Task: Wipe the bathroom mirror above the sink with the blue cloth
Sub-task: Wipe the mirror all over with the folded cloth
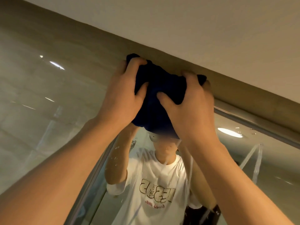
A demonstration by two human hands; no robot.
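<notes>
A glossy tiled wall point(32, 88) fills the left. The left hand point(125, 93) grips the bunched blue cloth point(155, 101) with curled fingers, pressing it high at the mirror's point(267, 159) top frame point(259, 125). The right hand point(191, 109) clutches the cloth's right side. The ceiling point(211, 30) runs above.

Cloth point(158, 101) lies against mirror point(267, 159) top, between left hand point(123, 96) and right hand point(193, 108).

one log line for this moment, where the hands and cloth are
left hand grips blue cloth | right hand grips it too | cloth at mirror top corner
</notes>
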